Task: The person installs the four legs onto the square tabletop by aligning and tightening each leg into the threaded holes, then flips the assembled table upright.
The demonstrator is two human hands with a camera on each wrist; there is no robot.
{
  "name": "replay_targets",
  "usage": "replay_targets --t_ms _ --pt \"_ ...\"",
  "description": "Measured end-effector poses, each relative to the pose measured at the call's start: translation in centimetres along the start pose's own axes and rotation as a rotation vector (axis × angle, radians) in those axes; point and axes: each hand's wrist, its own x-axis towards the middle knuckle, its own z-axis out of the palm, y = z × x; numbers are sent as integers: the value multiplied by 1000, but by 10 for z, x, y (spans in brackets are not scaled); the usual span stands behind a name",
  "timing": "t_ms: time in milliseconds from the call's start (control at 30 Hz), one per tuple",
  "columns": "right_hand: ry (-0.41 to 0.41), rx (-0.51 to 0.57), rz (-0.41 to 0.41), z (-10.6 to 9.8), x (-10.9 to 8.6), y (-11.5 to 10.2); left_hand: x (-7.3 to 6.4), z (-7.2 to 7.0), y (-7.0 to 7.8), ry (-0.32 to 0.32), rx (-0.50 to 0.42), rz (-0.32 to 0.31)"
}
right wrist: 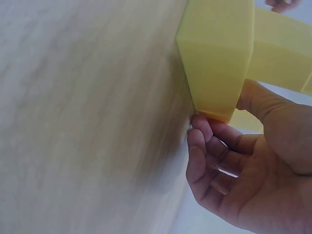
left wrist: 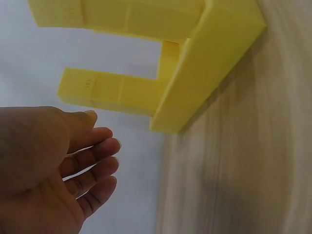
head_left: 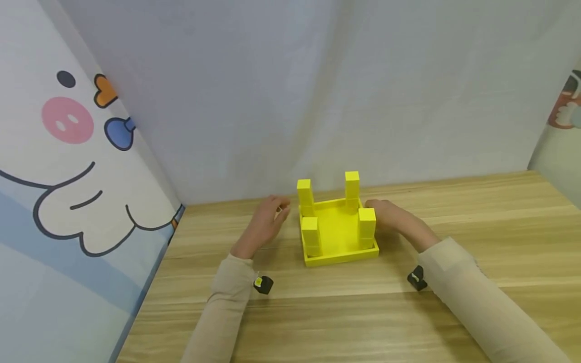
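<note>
A shallow yellow square tray [head_left: 342,258] sits on the wooden table, with an upright square post near each corner. Stacked block sections make up the posts, such as the front left post [head_left: 311,234] and the back right post [head_left: 352,187]. My right hand [head_left: 395,219] grips the tray's right wall; the right wrist view shows the thumb [right wrist: 261,97] over the rim and the fingers curled against the outside. To the left of the tray my left hand [head_left: 265,222] hovers apart from it, fingers loosely bent and holding nothing.
Behind the tray, a pale curtain [head_left: 254,126] meets the table's back edge. A cartoon-printed panel [head_left: 59,191] borders the left side. Small black wrist devices hang by the left sleeve [head_left: 263,285] and the right sleeve [head_left: 447,264]. The wooden tabletop [head_left: 340,322] extends toward the front.
</note>
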Motion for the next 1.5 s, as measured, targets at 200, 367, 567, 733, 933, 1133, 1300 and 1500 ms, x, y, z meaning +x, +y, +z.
replay_targets --t_ms 200,367,567,733,933,1133,1300,1500 --pt "0 32 5 1 0 -2 -6 19 -13 -30 -2 26" --pt "24 6 -28 4 0 -1 -11 28 -17 -26 -17 105" --pt "70 -69 -88 4 0 8 -12 33 -15 -38 0 128" --pt "161 -147 -177 -5 -5 10 -8 37 -15 -28 68 203" --pt "214 -246 -327 -9 -8 18 -8 37 -17 -59 117 235" --pt "188 -348 -372 0 -2 20 -7 36 -20 -116 164 237" --pt "222 -453 -385 4 2 23 -4 34 -20 -160 210 267" --pt "264 -555 -427 2 1 27 6 31 -22 -230 145 263"
